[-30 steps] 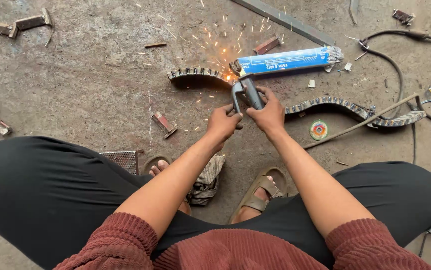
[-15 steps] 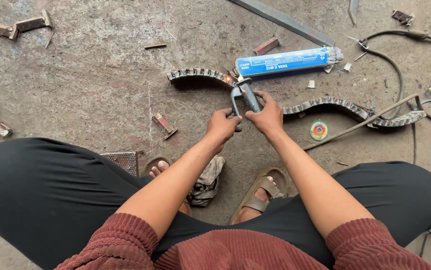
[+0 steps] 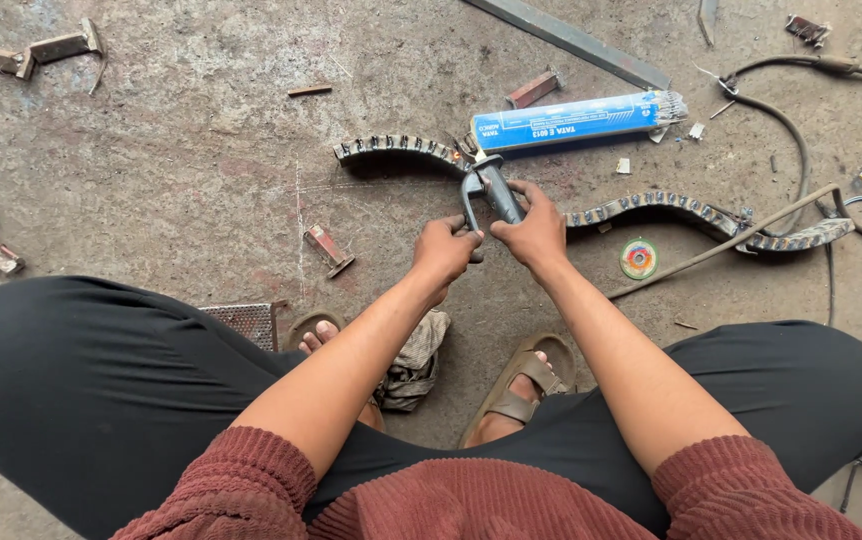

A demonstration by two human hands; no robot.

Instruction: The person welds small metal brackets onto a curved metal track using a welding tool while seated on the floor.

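Both hands, left hand (image 3: 446, 245) and right hand (image 3: 534, 232), clamp shut around the welding holder (image 3: 491, 190), its length pointing away toward the curved metal strip (image 3: 401, 150).

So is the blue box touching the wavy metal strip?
Cannot tell. In the head view the blue box lies just behind the wavy metal strip, but the grey tool hides where they would meet.

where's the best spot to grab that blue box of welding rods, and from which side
Grip the blue rod box around its middle, coming from above. It lies flat on the floor, long and narrow, and its right end is open with rods sticking out, so avoid that end.
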